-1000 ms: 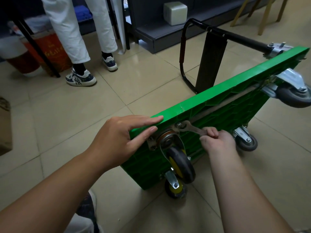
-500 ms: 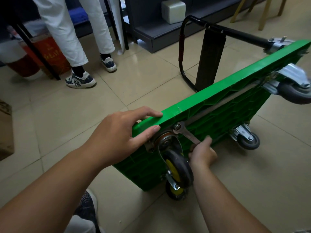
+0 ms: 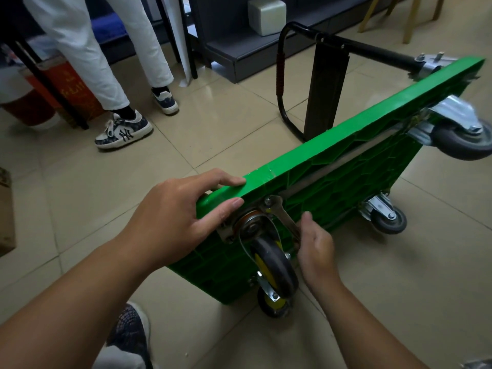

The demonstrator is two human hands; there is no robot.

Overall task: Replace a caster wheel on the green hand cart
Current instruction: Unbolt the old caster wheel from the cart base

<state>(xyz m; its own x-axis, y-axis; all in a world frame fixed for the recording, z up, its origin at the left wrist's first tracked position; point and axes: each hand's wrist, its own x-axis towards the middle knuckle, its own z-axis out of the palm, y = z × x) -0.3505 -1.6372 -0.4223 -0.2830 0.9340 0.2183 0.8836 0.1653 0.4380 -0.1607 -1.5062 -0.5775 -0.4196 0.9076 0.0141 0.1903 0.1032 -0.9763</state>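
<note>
Caster wheel [image 3: 274, 265], black with a yellow hub, sat bolted at the near upper corner of the green hand cart [image 3: 359, 147], which stood tipped on its long edge on the tiled floor [image 3: 239, 123], ribbed underside towards the camera. A wrench [image 3: 282, 217] had its head on a bolt [image 3: 268, 201] of the caster's mounting plate [image 3: 225, 234]. Its handle slanted down to the right hand [image 3: 316, 246], whose fingers were curled round its lower end. The left hand [image 3: 173, 219] lay over the cart's upper edge just beside the plate, fingers nearly straight, pressing the green plastic and holding nothing. Three other casters [image 3: 388, 219] showed on the underside, one directly below and two at the far end. The cart's black handle [image 3: 372, 51] stuck out beyond the deck. Farther left stood a person [image 3: 87, 49] in white trousers and sneakers.
</note>
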